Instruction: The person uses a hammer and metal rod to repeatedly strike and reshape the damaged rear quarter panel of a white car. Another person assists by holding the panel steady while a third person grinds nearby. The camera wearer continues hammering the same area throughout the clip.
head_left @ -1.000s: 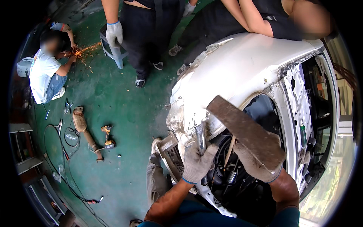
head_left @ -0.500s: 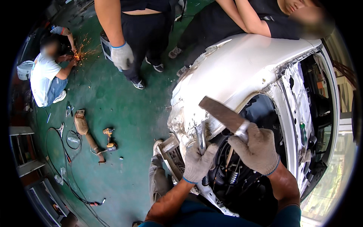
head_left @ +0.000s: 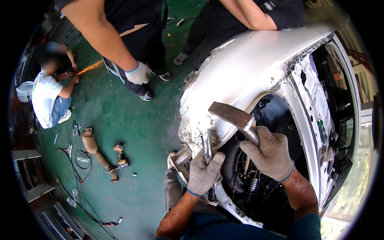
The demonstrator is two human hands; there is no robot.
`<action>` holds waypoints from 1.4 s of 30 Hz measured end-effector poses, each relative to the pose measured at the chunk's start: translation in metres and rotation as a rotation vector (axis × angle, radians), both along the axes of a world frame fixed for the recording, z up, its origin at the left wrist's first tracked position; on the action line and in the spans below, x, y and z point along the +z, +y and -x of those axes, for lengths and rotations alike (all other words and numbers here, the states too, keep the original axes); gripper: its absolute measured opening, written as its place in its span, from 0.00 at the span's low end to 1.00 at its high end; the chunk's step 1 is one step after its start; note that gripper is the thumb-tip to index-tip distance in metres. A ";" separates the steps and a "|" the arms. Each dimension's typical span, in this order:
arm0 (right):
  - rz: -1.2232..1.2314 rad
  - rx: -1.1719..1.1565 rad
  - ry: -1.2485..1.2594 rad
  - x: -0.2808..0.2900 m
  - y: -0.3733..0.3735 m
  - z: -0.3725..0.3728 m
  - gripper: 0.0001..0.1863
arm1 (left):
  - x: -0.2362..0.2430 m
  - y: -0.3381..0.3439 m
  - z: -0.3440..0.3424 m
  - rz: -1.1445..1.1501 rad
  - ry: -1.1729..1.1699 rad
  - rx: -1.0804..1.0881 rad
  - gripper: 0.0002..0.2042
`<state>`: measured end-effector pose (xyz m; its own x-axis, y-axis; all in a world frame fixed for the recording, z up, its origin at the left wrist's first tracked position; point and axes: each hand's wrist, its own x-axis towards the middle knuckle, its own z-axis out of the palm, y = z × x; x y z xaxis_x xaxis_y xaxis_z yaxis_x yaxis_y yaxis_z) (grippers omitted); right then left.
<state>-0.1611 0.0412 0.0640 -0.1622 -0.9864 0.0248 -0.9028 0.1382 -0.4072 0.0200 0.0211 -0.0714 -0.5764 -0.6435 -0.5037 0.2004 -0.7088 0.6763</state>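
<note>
Both my hands wear knit gloves. My left hand grips a steel chisel-like bar, its top end against the crumpled, torn corner of a white car body panel. In my right hand is a hammer, its heavy steel head above and just right of the bar's upper end. Beneath my hands is an opening in the bodywork with dark hoses and cables inside. A green-handled screwdriver sits in the white inner panel to the right.
A crouching co-worker makes sparks at the left. A gloved co-worker stands beside a stool; another leans on the car. On the green floor lie a cordless drill, a rusty exhaust part and cables.
My right hand has brought the hammer head down from a raised position, closer to the bar. The standing co-worker's gloved hand has swung lower. The view has shifted slightly.
</note>
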 end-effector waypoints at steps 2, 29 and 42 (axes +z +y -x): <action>-0.001 0.042 0.085 -0.003 0.002 -0.001 0.17 | 0.000 0.000 0.000 0.020 0.030 0.007 0.20; 0.022 0.107 0.209 0.003 0.002 0.001 0.18 | -0.007 0.000 0.001 0.034 0.029 0.001 0.22; 0.167 0.121 0.095 -0.002 0.006 0.003 0.18 | -0.014 0.004 0.004 0.064 0.041 0.035 0.20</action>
